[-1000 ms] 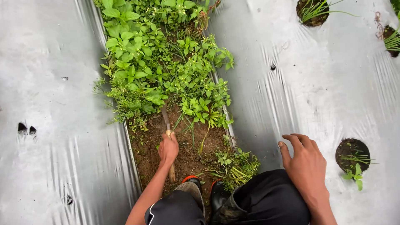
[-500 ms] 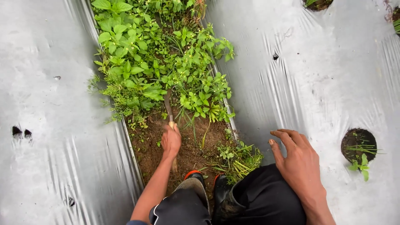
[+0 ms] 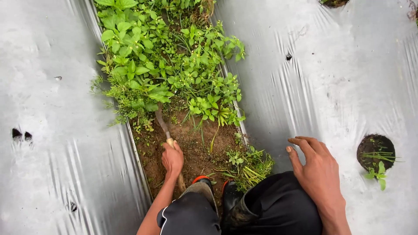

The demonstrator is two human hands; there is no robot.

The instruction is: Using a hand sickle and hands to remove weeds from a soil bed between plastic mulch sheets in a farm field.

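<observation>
Our left hand closes its fingers around the wooden-handled weeding tool, stiff and light, blade in weeds at twelve o'clock; our right hand rests open on plastic mulch.

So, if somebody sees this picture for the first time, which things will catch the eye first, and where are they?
First comes the strip of green weeds running up the middle, between two wide sheets of silver plastic mulch. Below it, on bare soil, the left hand grips a wooden-handled tool whose blade reaches into the weeds. The right hand rests on the right-hand sheet, near a round planting hole with a small seedling.
</observation>
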